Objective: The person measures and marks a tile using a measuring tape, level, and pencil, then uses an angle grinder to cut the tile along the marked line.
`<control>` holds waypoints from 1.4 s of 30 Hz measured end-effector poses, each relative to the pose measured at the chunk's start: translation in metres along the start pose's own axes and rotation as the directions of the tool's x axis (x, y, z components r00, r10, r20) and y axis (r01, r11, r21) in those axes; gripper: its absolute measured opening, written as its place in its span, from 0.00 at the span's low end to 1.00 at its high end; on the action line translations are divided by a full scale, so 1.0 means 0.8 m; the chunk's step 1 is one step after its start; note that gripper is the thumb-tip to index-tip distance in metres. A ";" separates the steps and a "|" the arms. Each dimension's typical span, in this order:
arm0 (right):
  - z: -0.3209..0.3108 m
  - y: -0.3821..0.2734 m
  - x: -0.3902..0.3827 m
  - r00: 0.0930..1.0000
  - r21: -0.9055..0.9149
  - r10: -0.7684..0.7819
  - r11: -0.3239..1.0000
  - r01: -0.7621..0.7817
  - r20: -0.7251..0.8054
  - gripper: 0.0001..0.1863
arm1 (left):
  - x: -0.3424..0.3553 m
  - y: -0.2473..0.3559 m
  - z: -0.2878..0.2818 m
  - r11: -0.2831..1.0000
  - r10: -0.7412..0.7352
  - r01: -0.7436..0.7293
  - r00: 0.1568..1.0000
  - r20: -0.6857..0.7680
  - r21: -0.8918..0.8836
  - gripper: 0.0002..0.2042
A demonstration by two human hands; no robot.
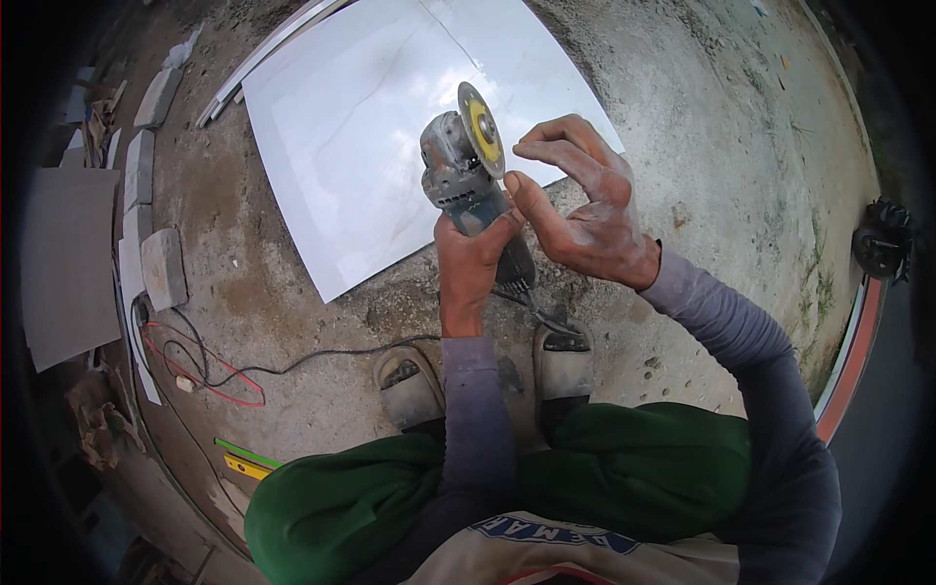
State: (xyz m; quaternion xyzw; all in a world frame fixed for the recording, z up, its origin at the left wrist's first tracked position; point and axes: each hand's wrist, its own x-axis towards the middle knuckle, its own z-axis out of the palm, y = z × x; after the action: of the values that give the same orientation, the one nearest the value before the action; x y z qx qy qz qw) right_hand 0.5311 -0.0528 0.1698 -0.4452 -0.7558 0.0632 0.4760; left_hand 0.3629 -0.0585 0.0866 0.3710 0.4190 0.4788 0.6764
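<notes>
My left hand (470, 268) is wrapped round the body of an angle grinder (451, 156), which I hold up in front of me. A thin cutting disc (481, 130) with a yellow centre is fitted on its head and faces to the right. Dusty with pale powder, my right hand (585, 200) is beside the disc, its fingers bent and apart, with nothing in them. The thumb and fingertips are close to the disc's rim; whether they touch it I cannot tell. Behind and below the grinder a large glossy white tile (341, 146) lies on the ground.
A black cable (322, 353) trails left over the rough concrete (292, 322) to a red cord (249, 398). Concrete blocks (164, 268) line the left side, beside a grey board (68, 258). A yellow level (244, 466) lies near my left knee. White strips (263, 54) lie along the tile's left edge.
</notes>
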 end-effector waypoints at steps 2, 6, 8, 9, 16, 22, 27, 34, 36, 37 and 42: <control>0.007 0.008 -0.025 0.967 0.063 0.244 0.967 -0.248 0.069 0.15 | 0.003 -0.006 -0.003 1.000 0.005 -0.005 1.000 0.013 0.015 0.18; 0.021 0.002 -0.085 0.774 0.024 0.558 0.806 -0.591 0.300 0.25 | 0.009 -0.019 -0.018 0.994 -0.094 0.088 0.992 -0.089 -0.062 0.17; 0.017 -0.001 -0.106 0.642 -0.030 0.532 0.782 -0.623 0.553 0.39 | 0.009 -0.022 -0.009 0.989 -0.134 0.124 0.981 -0.143 -0.081 0.20; 0.015 0.001 -0.113 0.643 -0.031 0.541 0.778 -0.628 0.543 0.39 | 0.009 -0.028 -0.003 0.989 -0.137 0.128 0.982 -0.131 -0.075 0.20; 0.013 0.017 -0.088 0.396 -0.055 0.671 0.545 -0.837 0.627 0.52 | 0.006 -0.049 0.044 0.964 -0.247 0.233 0.964 -0.101 -0.132 0.23; -0.003 0.032 -0.099 0.456 -0.017 0.724 0.541 -0.841 0.517 0.54 | 0.002 -0.034 0.080 0.967 -0.246 0.245 0.969 -0.008 -0.069 0.33; -0.010 0.050 -0.088 0.465 0.109 0.720 0.483 -0.869 0.515 0.55 | 0.021 -0.028 0.084 0.931 -0.140 0.165 0.985 0.099 -0.325 0.42; -0.043 0.052 -0.054 0.398 0.196 0.727 0.351 -0.916 0.559 0.48 | 0.041 -0.032 0.093 0.904 -0.028 0.064 0.995 0.091 -0.423 0.37; -0.047 0.059 -0.054 0.437 0.311 0.659 0.308 -0.899 0.613 0.43 | 0.037 -0.028 0.096 0.899 -0.029 0.078 0.993 0.118 -0.432 0.34; -0.048 0.063 -0.055 0.438 0.311 0.658 0.308 -0.899 0.613 0.43 | 0.037 -0.028 0.096 0.899 -0.028 0.076 0.993 0.117 -0.431 0.34; -0.043 0.071 -0.066 0.379 0.347 0.669 0.189 -0.919 0.640 0.37 | 0.045 -0.034 0.090 0.916 -0.076 0.106 0.993 0.094 -0.387 0.31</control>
State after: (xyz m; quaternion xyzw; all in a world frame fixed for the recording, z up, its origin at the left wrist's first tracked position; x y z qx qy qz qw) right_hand 0.6009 -0.0690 0.1234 -0.5536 -0.3935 0.6457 0.3490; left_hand 0.4455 -0.0388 0.0816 0.2267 0.3053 0.5062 0.7741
